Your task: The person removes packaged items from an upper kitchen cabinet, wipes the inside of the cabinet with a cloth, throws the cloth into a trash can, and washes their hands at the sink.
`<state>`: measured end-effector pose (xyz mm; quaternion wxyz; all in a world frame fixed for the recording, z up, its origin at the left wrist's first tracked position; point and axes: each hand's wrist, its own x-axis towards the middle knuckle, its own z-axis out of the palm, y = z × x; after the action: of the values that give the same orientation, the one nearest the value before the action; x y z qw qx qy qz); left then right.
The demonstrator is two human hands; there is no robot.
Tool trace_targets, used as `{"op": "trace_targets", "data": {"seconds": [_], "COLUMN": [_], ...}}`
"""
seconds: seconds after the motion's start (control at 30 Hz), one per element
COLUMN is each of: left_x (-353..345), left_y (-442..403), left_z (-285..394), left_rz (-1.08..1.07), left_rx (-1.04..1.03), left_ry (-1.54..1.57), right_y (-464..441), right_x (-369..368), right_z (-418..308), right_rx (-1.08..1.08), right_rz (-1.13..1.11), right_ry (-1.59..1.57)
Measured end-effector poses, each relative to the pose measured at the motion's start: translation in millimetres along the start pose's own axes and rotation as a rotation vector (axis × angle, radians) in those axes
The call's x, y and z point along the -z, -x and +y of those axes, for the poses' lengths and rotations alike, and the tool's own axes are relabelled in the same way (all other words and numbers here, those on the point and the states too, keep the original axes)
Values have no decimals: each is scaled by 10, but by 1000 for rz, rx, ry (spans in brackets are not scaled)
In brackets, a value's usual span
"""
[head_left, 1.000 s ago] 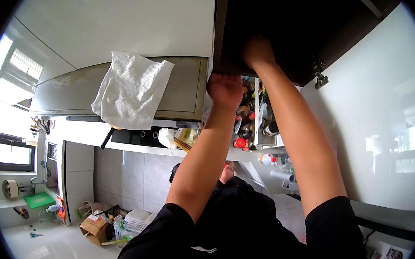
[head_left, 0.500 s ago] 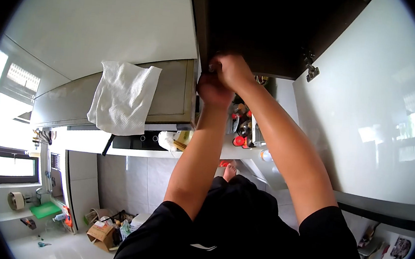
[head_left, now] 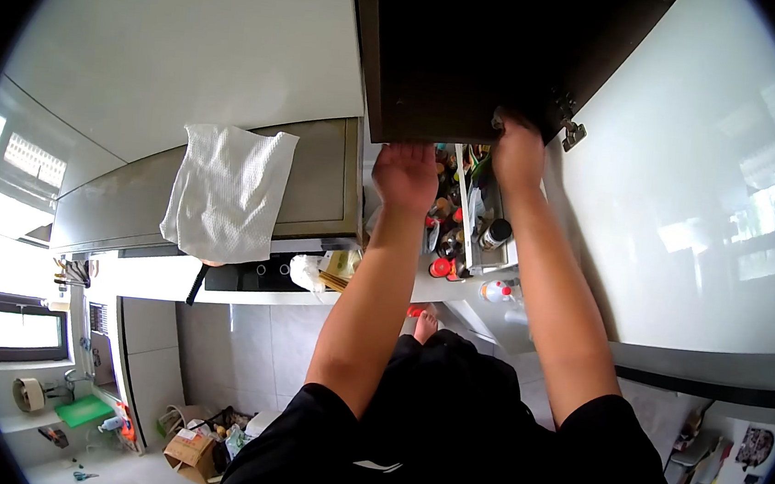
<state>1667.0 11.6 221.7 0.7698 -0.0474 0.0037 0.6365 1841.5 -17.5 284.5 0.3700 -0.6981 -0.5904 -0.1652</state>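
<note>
My left hand (head_left: 406,177) is palm up below the front edge of an open dark wall cabinet (head_left: 435,122). Its fingers are straight and side by side at the cabinet's underside; whether they touch it I cannot tell. My right hand (head_left: 518,158) reaches over the cabinet floor near its right side, fingers curled and slightly blurred. A small pale bit shows at its fingertips, too small to name. The cabinet's interior is too dark to make out. Its glossy white door (head_left: 686,204) stands open to the right, with a metal hinge (head_left: 574,135) close to my right hand.
A white cloth (head_left: 230,196) hangs over the range hood (head_left: 319,176) on the left. Below my hands, several bottles and jars crowd the counter, including a dark jar (head_left: 496,234). A black cooktop (head_left: 251,274) lies left of them. A cardboard box (head_left: 191,453) sits lower left.
My hands, together at the cabinet's left corner before, are now apart. The right one has moved right along the cabinet floor; the left one has stayed near the corner with its fingers straightened.
</note>
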Motion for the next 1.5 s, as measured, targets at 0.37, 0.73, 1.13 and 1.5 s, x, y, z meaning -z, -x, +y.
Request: {"op": "trace_targets", "data": {"seconds": [0.37, 0.73, 1.13, 1.5], "left_x": [520, 53, 185, 121], "left_y": [-175, 158, -175, 92], "left_z": [-28, 9, 46, 57], "left_rz": [-201, 161, -83, 54], "left_rx": [163, 43, 177, 116], "left_ry": [248, -104, -100, -75], "right_y": [229, -887, -214, -1502], "right_x": [-99, -737, -508, -1606], "right_z": [-1150, 303, -820, 772], "right_rx": [117, -157, 432, -37], "right_rz": [-240, -193, -386, -273], "right_ry": [-592, 177, -336, 275]}}
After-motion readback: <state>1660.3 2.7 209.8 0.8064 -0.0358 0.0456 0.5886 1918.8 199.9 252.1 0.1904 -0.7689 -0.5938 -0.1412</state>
